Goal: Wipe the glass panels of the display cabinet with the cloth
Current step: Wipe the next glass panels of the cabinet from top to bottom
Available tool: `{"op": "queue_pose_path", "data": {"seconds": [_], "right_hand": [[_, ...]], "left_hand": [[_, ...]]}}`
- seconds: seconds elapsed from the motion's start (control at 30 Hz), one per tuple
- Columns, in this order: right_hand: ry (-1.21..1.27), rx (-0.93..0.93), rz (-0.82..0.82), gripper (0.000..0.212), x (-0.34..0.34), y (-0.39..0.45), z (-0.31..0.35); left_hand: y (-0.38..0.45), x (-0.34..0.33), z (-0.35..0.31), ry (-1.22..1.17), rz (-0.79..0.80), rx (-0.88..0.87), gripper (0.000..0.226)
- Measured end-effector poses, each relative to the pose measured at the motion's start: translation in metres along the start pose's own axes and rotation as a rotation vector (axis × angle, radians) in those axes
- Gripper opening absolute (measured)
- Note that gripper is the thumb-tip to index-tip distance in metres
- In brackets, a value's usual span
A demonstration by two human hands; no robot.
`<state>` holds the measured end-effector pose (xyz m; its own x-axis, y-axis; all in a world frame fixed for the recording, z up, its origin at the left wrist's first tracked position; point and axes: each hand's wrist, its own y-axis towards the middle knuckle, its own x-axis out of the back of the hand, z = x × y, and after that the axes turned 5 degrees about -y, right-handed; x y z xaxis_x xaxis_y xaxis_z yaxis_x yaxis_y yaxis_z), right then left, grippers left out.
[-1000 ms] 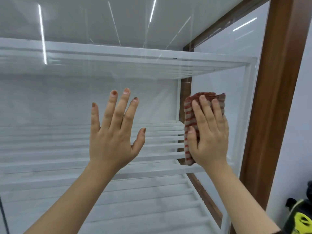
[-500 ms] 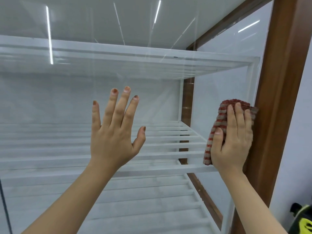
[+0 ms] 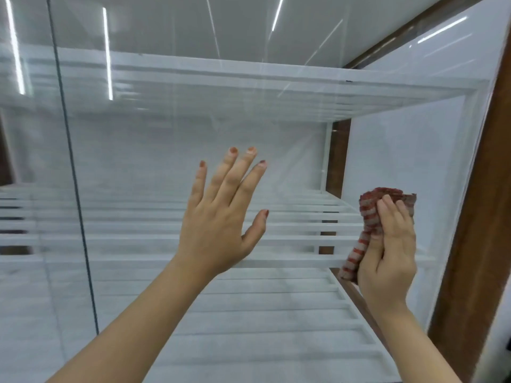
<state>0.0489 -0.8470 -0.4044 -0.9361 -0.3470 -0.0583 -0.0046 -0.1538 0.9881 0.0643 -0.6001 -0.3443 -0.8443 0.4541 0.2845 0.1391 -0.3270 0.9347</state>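
The front glass panel of the display cabinet fills the view. My left hand lies flat on it with fingers straight and spread, holding nothing. The red-and-white striped cloth is bunched against the glass at the right, a short way left of the wooden frame. My right hand holds it there, fingers curled over the top and thumb lying along its side. The cloth's lower end hangs below my thumb.
A brown wooden frame post borders the glass on the right. A dark vertical seam between panels runs down the left. Behind the glass are white slatted shelves, one high and one at hand level.
My right hand swept the cloth right to the wooden frame, then came back left and a little lower, its fingers now curled. My left hand stayed flat on the glass. The view turned left.
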Motion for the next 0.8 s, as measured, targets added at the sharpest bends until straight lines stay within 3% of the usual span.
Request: {"op": "queue_pose_path", "data": {"seconds": [0.27,0.53,0.67,0.8], "right_hand": [[0.200,0.116,0.200,0.043,-0.035,-0.062,0.137],[0.246,0.104,0.279,0.048,-0.081,-0.102,0.222],[0.229,0.133,0.245,0.040,-0.098,-0.118,0.234],[0.018,0.242,0.142,0.037,-0.113,-0.125,0.234]], "left_hand": [[-0.122,0.050,0.091,0.084,0.067,0.180,0.060],[-0.171,0.055,0.130,0.147,0.013,0.149,0.069],[-0.189,0.044,0.133,0.137,-0.061,0.177,0.069],[-0.203,0.035,0.132,0.104,-0.104,0.196,0.064]]}}
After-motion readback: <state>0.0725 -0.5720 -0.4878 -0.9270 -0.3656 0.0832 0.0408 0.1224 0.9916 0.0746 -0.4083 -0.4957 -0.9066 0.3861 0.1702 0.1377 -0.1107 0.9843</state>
